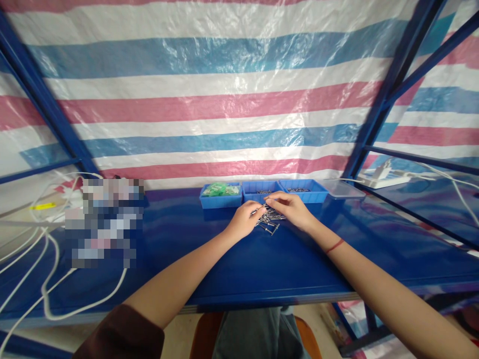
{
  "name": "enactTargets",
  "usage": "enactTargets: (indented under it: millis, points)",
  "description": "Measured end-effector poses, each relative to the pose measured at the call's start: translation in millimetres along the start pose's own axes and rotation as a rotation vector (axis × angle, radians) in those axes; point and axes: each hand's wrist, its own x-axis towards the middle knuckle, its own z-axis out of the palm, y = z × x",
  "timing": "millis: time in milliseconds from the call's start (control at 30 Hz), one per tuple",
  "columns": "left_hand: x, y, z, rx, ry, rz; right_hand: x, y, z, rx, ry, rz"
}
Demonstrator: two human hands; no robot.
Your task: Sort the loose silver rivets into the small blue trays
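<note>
A small heap of thin metal pins or screws point(270, 222) lies on the blue table top point(232, 264), just in front of three blue plastic bins. My left hand point(245, 219) rests at the heap's left edge with its fingers curled in a pinch on one or more pins. My right hand point(292, 207) sits over the heap's far right side, fingers drawn together on the pins beneath them. A thin red band point(334, 246) circles my right wrist.
The left bin point(220, 195) holds green items. The middle bin point(261, 190) and right bin point(304, 190) hold metal parts. A clear lid point(343, 189) lies to their right. White cables point(52, 279) loop at the left; a power strip point(387, 177) sits far right. A striped tarp hangs behind.
</note>
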Motion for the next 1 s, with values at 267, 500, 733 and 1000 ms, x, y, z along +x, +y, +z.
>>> enactTargets:
  millis: [267, 500, 733, 1000]
  points:
    - [0.3, -1.1, 0.1, -0.058, 0.027, 0.026, -1.0, -4.9, 1.1, -0.034, -0.035, -0.034]
    - [0.1, -1.0, -3.6, -0.017, 0.127, 0.002, -2.9, -9.7, 1.5, -0.152, 0.029, -0.157]
    - [-0.9, 1.5, -6.9, 0.017, 0.186, -0.005, -0.4, 0.1, -3.0, -0.271, -0.075, -0.146]
    - [-2.8, -2.0, -1.0, 0.043, 0.093, -0.013, 9.1, 25.5, -15.3, 0.081, 0.274, 0.349]
